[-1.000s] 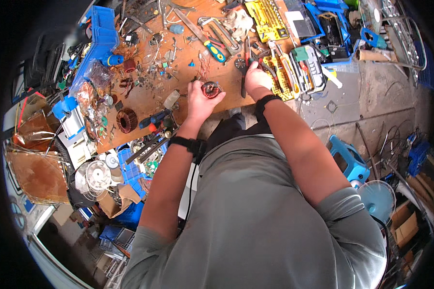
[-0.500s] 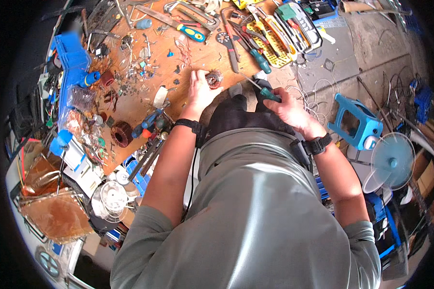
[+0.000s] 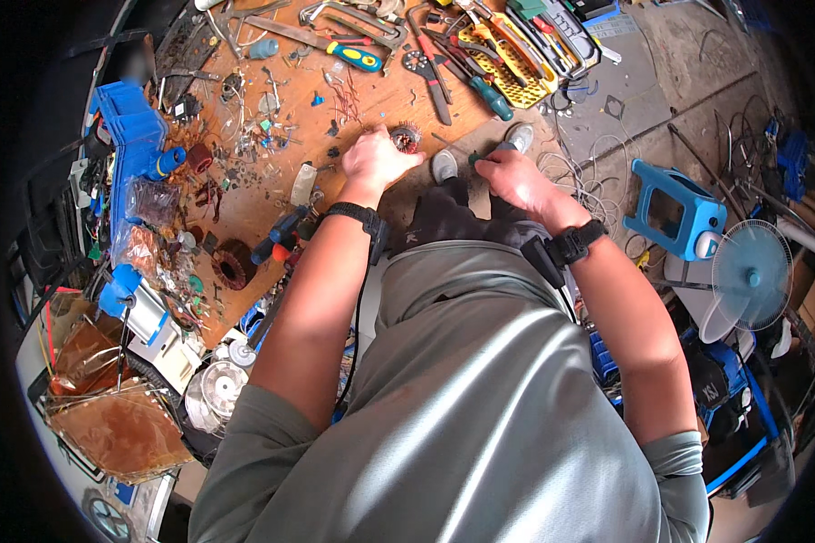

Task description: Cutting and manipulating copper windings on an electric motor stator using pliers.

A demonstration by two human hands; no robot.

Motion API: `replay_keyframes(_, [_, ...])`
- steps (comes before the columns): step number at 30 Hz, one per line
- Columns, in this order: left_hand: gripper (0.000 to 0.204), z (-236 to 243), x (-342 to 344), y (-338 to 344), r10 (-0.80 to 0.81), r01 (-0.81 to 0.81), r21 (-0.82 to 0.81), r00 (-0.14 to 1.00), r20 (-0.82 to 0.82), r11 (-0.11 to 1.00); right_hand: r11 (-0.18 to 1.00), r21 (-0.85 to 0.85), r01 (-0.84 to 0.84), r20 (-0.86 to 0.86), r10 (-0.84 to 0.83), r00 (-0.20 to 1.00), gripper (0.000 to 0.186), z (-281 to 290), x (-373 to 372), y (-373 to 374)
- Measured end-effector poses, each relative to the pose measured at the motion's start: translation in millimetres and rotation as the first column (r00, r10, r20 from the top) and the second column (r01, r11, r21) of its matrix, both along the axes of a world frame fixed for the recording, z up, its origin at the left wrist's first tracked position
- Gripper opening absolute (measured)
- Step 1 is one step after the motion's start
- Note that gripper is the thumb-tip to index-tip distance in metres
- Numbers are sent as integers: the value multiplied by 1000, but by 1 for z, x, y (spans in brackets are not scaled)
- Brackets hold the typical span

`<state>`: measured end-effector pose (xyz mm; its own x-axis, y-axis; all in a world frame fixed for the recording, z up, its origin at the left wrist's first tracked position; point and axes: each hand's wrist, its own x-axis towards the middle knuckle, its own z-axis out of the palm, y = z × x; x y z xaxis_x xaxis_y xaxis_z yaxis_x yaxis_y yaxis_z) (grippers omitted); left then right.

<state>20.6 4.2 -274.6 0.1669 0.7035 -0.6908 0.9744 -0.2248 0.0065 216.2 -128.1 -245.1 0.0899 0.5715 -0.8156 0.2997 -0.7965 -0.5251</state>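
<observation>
While the left hand grips a copper-wound ring at the workbench's near edge, the right hand clasps a screwdriver just off it; rightward on the workbench, a yellow tray holds tools.

Bare worktop lies open beyond the wound coil — loose red wires flank it left, a red-and-black tool right.

The file lies on the table behind the coil — the fan, far right.
</observation>
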Motion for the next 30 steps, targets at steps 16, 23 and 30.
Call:
replay_keyframes(16, [82,-4,-4,1,10,-10,-9,999,35,1000,939,-96,-330,58,336,940,36,7,-19,64])
replay_keyframes(23, [87,0,-2,8,-31,32,-22,998,56,999,862,-23,-507,15,507,862,41,18,-28,89])
replay_keyframes(30, [79,1,-7,5,-12,15,-22,994,109,1000,819,132,-559,-18,566,825,17,-8,-21,84])
